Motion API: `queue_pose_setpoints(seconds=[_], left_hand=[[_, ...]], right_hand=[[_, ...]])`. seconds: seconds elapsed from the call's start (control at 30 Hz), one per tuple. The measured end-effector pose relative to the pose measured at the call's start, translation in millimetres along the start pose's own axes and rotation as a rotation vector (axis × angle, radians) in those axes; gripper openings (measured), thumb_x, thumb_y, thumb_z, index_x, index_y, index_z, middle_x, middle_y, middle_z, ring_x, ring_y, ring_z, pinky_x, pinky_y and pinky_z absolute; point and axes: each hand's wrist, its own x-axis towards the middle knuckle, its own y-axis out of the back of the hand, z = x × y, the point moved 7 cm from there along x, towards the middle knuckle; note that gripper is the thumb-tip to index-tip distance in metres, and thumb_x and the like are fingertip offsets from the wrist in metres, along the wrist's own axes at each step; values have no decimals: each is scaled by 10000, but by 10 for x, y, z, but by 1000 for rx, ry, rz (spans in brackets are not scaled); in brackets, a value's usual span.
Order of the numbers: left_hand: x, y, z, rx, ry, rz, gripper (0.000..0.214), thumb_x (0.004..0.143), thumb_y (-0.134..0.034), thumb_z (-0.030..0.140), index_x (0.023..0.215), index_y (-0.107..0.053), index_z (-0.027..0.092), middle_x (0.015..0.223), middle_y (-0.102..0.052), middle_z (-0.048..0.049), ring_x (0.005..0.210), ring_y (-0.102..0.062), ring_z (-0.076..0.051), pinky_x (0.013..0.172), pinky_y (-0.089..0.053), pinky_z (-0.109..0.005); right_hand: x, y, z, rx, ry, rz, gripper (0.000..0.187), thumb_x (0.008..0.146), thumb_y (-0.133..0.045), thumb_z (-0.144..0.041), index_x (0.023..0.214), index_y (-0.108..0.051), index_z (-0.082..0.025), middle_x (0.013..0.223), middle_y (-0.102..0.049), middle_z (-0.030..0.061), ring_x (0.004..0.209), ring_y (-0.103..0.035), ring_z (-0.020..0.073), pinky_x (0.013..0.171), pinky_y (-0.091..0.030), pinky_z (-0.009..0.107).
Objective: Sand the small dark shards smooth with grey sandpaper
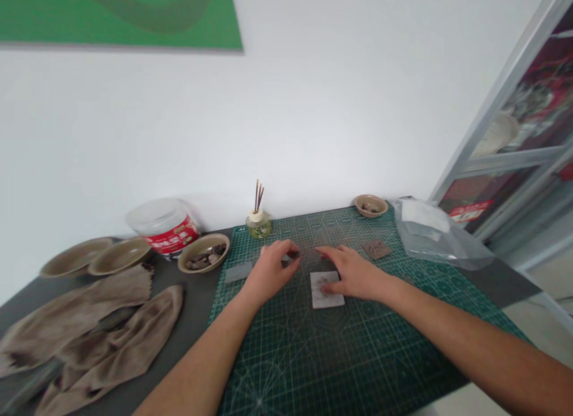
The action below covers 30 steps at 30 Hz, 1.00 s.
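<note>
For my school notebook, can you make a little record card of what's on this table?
Left hand: curled, on the mat, near a grey strip
Right hand: fingers on a white card
Mat: green cutting mat
Nearby: brown tag, bowl of dark bits, reed diffuser
Farther off: brown cloths, plastic bag

We count two hands, four dishes, two holding dark pieces, two crumpled cloths, one lidded tub, one reed diffuser.

l hand curled, r hand palm down.
</note>
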Motion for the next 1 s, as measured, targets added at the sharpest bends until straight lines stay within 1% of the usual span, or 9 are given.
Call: queue_pose_setpoints(seconds=[0.07,0.13,0.3,0.4,0.53,0.7,0.8,0.9,1.0], left_hand=[[19,15,-119,6,52,31,84,831,-581,243,901,-609,206,866,-654,-18,836,-591,-188,781,-411,-316],[27,22,-169,17,77,43,77,824,-587,254,881,-607,207,818,-647,-6,801,-591,-183,753,-413,-307],[18,65,-125,41,73,67,82,840,-563,279,856,-601,208,806,-651,-1,818,-601,-185,778,-393,-319],[11,89,-108,63,78,84,75,832,-566,274,848,-597,209,805,-654,2,815,-606,-187,810,-375,-338],[7,101,-126,77,90,88,84,828,-562,277,856,-604,210,809,-662,-2,821,-610,-192,838,-362,-352],[8,126,-175,65,106,114,86,835,-558,278,869,-603,213,831,-668,-4,846,-614,-191,852,-367,-347],[12,142,-198,59,120,128,78,836,-559,271,866,-600,213,813,-664,0,828,-615,-186,835,-378,-338],[15,157,-209,66,142,130,71,833,-561,264,865,-600,213,828,-672,-2,845,-619,-191,834,-380,-339],[15,162,-215,73,169,121,66,828,-568,261,856,-603,212,832,-678,-5,853,-620,-198,845,-375,-350]], right_hand=[[53,-37,21,-84,8,-94,891,661,-810,-406,1422,-397,-192,1330,-547,145,1194,-491,311,993,-347,439],[108,-56,19,-112,4,-156,903,640,-819,-417,1413,-413,-188,1308,-560,151,1162,-524,313,967,-362,425],[212,-101,-27,-181,-30,-272,639,626,-810,-405,1188,-600,-183,1100,-672,114,974,-628,291,782,-427,346],[215,-124,31,-144,-123,-304,528,604,-811,-404,1056,-654,-180,949,-711,74,820,-656,255,632,-408,290],[146,-55,90,-48,-216,-303,300,643,-768,-319,896,-690,-178,817,-715,24,713,-645,195,544,-366,242],[36,293,-74,71,-172,-198,147,744,-652,-277,852,-690,-185,754,-694,-6,660,-612,155,539,-373,228],[-4,383,-171,-16,-140,-182,129,725,-660,-256,835,-705,-205,749,-701,-5,656,-610,161,539,-355,240],[-25,306,-169,-160,-161,-228,153,664,-684,-193,813,-712,-208,770,-717,18,677,-627,185,536,-337,253],[-21,289,-143,-272,-158,-184,102,667,-664,-163,756,-696,-199,762,-714,43,704,-642,205,542,-320,265]])
